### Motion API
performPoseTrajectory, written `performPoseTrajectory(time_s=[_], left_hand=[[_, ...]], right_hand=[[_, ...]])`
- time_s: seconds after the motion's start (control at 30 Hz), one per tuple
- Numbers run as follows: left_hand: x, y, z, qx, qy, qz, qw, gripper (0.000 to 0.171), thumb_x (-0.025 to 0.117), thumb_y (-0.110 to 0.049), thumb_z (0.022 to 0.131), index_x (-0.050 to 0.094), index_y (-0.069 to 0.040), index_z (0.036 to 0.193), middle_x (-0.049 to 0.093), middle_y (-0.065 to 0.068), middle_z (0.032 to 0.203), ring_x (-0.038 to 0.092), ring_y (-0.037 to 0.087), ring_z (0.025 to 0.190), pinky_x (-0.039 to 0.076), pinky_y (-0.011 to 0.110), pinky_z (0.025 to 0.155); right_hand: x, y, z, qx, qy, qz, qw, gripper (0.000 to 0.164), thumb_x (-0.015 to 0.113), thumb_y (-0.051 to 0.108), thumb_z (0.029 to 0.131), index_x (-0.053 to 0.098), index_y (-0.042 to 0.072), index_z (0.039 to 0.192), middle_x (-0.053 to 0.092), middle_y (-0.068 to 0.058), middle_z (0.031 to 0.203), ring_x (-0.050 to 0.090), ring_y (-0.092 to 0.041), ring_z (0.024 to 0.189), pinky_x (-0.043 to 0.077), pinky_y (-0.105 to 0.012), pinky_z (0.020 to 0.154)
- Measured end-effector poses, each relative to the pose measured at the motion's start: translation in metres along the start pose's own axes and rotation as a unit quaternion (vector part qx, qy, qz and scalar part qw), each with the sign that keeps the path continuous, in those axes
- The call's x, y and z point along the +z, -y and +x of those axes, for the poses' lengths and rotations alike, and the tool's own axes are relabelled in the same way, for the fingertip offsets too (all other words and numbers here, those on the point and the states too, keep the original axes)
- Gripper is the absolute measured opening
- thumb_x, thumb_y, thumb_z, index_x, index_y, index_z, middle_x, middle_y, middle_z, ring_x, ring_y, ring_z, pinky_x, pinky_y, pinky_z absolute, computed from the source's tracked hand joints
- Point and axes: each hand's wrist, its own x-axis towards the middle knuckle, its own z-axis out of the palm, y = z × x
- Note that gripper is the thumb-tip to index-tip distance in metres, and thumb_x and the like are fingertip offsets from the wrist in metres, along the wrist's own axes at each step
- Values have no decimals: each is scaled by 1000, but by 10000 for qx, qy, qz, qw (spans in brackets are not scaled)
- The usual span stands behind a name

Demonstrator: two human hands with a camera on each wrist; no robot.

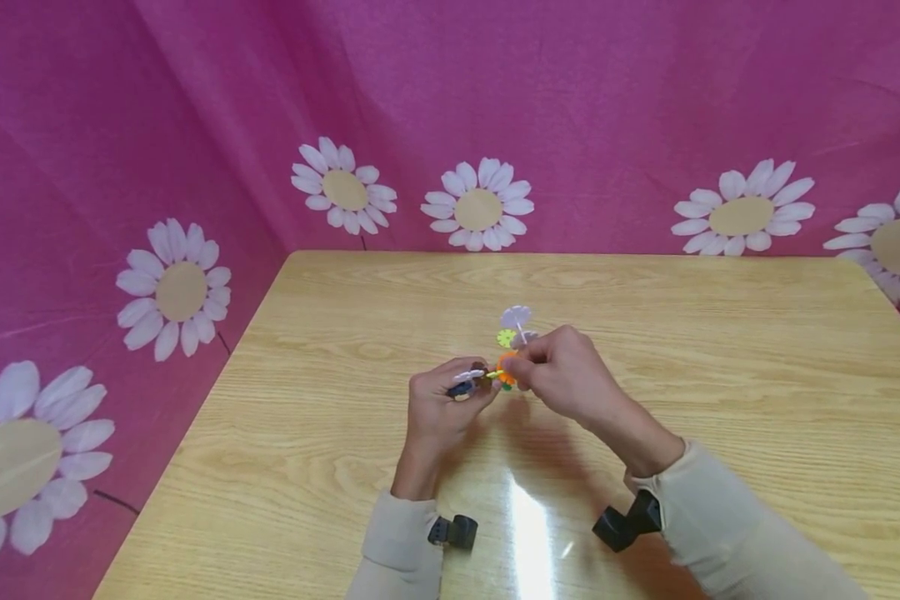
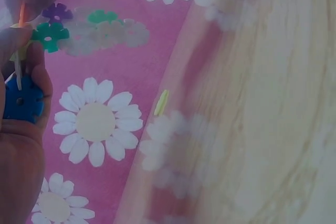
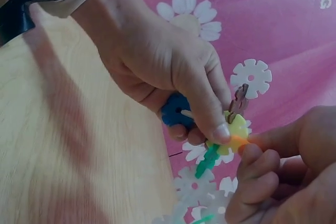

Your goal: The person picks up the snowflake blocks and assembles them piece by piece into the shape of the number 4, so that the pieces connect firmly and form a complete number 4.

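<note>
A joined cluster of notched plastic snowflake discs is between my hands above the table. My left hand grips its near end, with fingers round a blue disc and thumb by a yellow disc. My right hand pinches an orange disc against the yellow one. A brown disc, a white disc and a green disc project from the cluster. Farther out, a pale disc stands beyond the right fingers. The fingers hide how the orange and yellow discs meet.
A wooden table lies under both hands. Pink cloth printed with white flowers hangs behind and to the left. Each wrist wears a black device on a strap. Pale overlapping shapes blur the left wrist view.
</note>
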Motion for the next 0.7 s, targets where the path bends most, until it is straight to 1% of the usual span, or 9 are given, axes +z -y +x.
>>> performPoseTrajectory(time_s=[0.03,0.1,0.27,0.33,0.37,0.5,0.53,0.7], left_hand=[[-1,-3,0,-43,-7,4,10000,16,75,23,73,70,16,86,70,25,86,66,14,77,57,29,71],[-2,-4,0,-114,-12,10,9999,16,75,22,74,70,16,88,70,24,86,65,14,77,57,29,71],[-6,15,-4,-348,-62,7,9994,17,77,18,76,72,11,92,71,20,90,65,16,77,58,31,72],[-8,23,-6,-506,-129,81,9986,17,78,14,78,73,8,93,72,16,91,65,16,78,57,29,72],[-9,24,-7,-568,-167,106,9982,16,79,11,79,74,6,94,72,14,92,65,16,79,56,28,72],[-15,28,-9,-564,-274,257,9977,14,80,2,82,75,0,96,72,7,92,64,17,79,55,27,72],[-16,29,-9,-517,-285,232,9980,14,80,1,83,75,0,96,72,6,91,64,19,79,55,27,72],[-21,30,-9,-508,-317,155,9981,12,79,-1,85,75,1,95,72,7,92,64,21,79,55,28,72]], right_hand=[[0,0,1,-4,8,6,10000,26,70,11,92,73,4,67,62,-1,67,45,-15,57,34,-28,48],[1,0,2,11,59,73,10000,28,70,12,92,72,5,65,61,0,65,45,-14,55,35,-28,49],[1,2,4,102,237,263,9993,31,70,14,92,70,7,62,59,-2,63,48,-13,54,37,-28,49],[1,3,5,186,302,282,9990,29,70,15,92,70,8,64,59,-3,65,48,-15,55,35,-27,48],[1,4,5,227,331,276,9988,28,70,16,92,71,8,65,59,-3,65,48,-15,56,34,-27,48],[-2,3,4,305,367,287,9984,23,71,18,92,75,7,73,62,-5,73,47,-19,59,33,-26,48],[-3,3,3,281,372,285,9985,22,71,19,92,76,7,74,62,-5,72,48,-19,61,34,-27,49],[-11,-3,1,161,453,278,9985,23,70,23,94,76,9,76,62,-4,71,51,-22,68,37,-29,52]])
